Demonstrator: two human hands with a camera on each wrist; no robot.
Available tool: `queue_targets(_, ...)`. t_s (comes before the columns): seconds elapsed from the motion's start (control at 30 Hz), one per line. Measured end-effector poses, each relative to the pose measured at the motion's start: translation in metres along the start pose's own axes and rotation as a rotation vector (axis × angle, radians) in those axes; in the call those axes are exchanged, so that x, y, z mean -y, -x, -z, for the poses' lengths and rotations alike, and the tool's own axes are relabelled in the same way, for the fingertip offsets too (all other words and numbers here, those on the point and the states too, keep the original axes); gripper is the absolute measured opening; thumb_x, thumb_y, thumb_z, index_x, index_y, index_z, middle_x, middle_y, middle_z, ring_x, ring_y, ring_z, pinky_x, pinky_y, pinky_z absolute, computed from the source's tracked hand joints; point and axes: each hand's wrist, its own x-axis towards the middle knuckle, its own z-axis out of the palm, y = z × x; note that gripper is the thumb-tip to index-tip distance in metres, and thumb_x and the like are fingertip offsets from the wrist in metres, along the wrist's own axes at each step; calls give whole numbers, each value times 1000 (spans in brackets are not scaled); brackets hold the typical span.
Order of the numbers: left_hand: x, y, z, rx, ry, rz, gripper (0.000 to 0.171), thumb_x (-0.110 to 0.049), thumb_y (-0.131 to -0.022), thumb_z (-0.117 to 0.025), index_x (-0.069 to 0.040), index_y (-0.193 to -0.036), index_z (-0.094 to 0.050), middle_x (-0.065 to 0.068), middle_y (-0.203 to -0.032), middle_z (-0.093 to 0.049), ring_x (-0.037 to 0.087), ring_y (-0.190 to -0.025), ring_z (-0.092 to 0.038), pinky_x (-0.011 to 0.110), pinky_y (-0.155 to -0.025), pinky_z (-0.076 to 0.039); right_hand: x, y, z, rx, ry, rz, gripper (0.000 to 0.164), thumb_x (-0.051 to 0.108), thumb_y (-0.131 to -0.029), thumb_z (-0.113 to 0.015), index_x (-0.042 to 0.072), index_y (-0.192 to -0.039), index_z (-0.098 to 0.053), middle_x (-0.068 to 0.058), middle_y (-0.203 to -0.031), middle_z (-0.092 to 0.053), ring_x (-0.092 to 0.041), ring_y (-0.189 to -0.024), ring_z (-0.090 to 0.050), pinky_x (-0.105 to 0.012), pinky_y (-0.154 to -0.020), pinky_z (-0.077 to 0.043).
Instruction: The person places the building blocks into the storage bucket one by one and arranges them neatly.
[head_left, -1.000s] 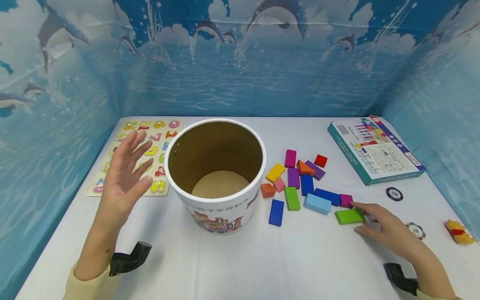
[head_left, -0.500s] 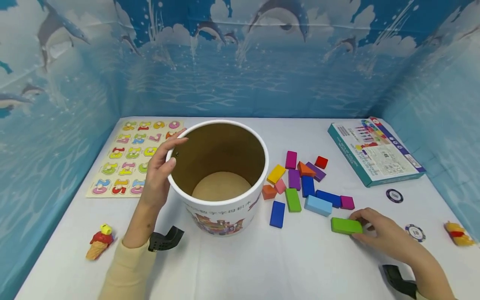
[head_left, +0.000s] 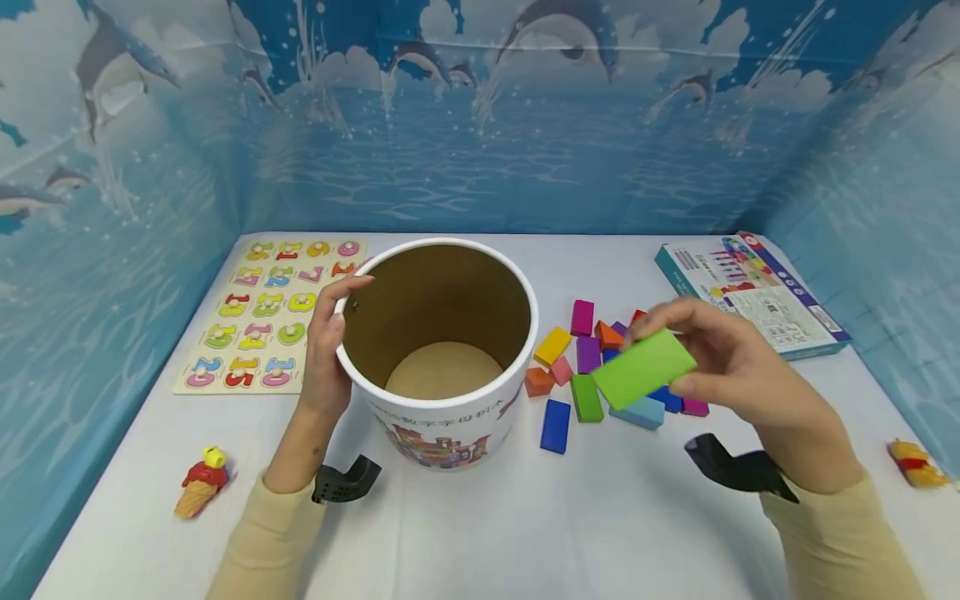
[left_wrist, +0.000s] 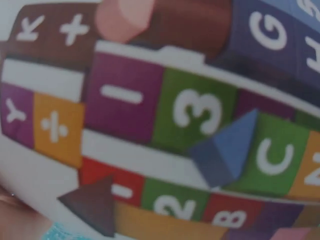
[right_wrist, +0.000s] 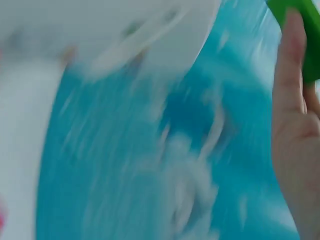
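A large white bucket (head_left: 442,446) with a printed wall stands upright in the middle of the table. My left hand (head_left: 324,367) grips its rim on the left side, fingertips hooked over the edge. The left wrist view is filled by the bucket's printed letter-and-number blocks (left_wrist: 195,110), with a bit of the hand at lower left. Raised over the loose blocks, my right hand (head_left: 742,371) pinches a light green rectangular block (head_left: 645,369) between thumb and fingers. In the blurred right wrist view the green block (right_wrist: 312,35) shows at the top right corner.
Several coloured wooden blocks (head_left: 555,427) lie right of the bucket, some hidden behind the right hand. A number puzzle board (head_left: 206,333) lies back left, an ice-cream toy (head_left: 201,483) front left. A flat box (head_left: 795,321) and a small yellow toy (head_left: 918,465) are at right.
My left hand has moved right onto the bucket's rim. My right hand has taken hold of the green block, lifted it off the table and carried it up and left.
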Motion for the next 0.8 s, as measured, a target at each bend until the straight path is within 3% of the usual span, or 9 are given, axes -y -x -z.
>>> queue_targets(0.07,3,0,0,-9,-3,-21,41,-33,-88,-38,-11,-121,-47,12,-126,-41,30,-117,-33,39,-93,-31,7,-31,-12,-13,-40,0,34,-4,-84,-54,-8,-117,-44,-20,-114,-47,-26,-99,-51,-29,-74,-51)
queue_targets(0.17,12,0,4,-11,-13,-44,46,-37,-88,-38,-7,-123,-44,14,-126,-40,31,-119,-32,40,-94,-30,13,-74,-31,-8,-73,-122,34,3,-86,-55,-2,-117,-45,-20,-112,-50,-29,-95,-54,-34,-76,-50)
queue_targets(0.4,28,-1,11,-7,-48,-68,54,-39,-89,-36,2,-125,-37,20,-128,-36,34,-121,-30,43,-97,-28,-7,-149,-51,267,-106,-371,37,2,-86,-54,2,-121,-42,-17,-111,-57,-33,-97,-58,-41,-83,-46)
queue_targets(0.53,20,-1,4,-16,-55,-68,52,-42,-89,-36,-5,-124,-41,15,-127,-39,31,-120,-31,41,-98,-26,-20,-167,-58,454,-43,-448,34,-1,-87,-51,1,-120,-41,-15,-105,-60,-31,-94,-60,-39,-81,-48)
queue_targets(0.7,6,-1,-5,-28,-65,-74,43,-40,-90,-35,-13,-121,-45,12,-124,-42,29,-118,-32,38,-96,-27,-29,-176,-70,693,235,-482,31,2,-86,-54,10,-115,-48,-4,-96,-64,-17,-87,-63,-31,-76,-50)
queue_targets(0.8,7,-1,-4,-25,-78,-60,43,-39,-90,-34,-12,-121,-44,14,-125,-40,30,-119,-31,39,-96,-28,-32,-178,-75,819,370,-506,30,3,-86,-54,16,-114,-52,0,-92,-64,-12,-83,-63,-27,-75,-49)
